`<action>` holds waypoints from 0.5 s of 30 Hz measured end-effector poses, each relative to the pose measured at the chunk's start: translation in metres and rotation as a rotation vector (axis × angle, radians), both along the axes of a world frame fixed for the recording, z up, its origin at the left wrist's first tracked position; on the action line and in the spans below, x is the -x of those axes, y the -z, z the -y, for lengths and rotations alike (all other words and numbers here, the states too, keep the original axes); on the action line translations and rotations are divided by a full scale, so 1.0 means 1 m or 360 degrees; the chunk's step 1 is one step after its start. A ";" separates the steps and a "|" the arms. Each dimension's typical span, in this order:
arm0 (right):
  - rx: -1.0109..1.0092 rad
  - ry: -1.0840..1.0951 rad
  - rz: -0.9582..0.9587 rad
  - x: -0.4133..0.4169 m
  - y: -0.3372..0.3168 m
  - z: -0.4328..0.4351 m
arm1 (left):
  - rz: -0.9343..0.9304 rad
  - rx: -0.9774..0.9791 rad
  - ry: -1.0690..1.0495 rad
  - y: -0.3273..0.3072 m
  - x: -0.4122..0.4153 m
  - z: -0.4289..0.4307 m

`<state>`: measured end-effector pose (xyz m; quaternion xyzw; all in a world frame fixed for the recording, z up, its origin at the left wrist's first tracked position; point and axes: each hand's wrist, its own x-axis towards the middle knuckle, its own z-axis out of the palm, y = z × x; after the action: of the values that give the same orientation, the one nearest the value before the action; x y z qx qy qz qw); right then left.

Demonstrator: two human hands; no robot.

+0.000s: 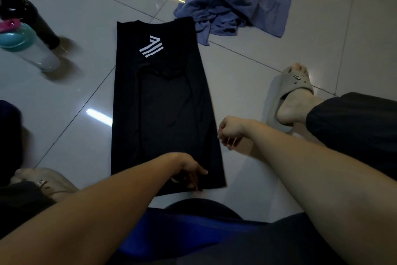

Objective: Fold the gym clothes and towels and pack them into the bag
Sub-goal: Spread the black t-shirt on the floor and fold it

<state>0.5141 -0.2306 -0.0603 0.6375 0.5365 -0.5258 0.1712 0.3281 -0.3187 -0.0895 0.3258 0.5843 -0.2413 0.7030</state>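
One black shirt (163,103) lies on the floor (64,93), folded to a long strip. The left hand (189,175) touches its 6 o'clock hem, grip unclear, and the right hand (231,130) is clenched empty at 4. The towel (232,3) at 1 o'clock lies crumpled, unfolded.

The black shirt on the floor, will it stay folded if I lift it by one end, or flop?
Probably flop: the black shirt lies thin and flat with soft creases, so it looks limp and light. On the glossy tiled floor it would likely slide easily if pushed.
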 end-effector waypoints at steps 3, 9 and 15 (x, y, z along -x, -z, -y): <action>-0.0016 -0.0043 0.0028 0.002 0.001 0.001 | -0.0097 -0.0248 -0.0074 -0.003 0.010 -0.029; -0.0070 -0.0145 0.0126 0.008 0.008 0.006 | -0.0182 -0.0952 -0.0713 -0.013 0.034 -0.097; -0.0224 -0.0284 0.0317 0.010 0.016 0.006 | -0.0197 -0.1071 -0.0976 -0.016 0.013 -0.139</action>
<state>0.5037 -0.2367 -0.0766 0.6466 0.6069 -0.4038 0.2247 0.3156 -0.1796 -0.0734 0.3330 0.7405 0.1622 0.5608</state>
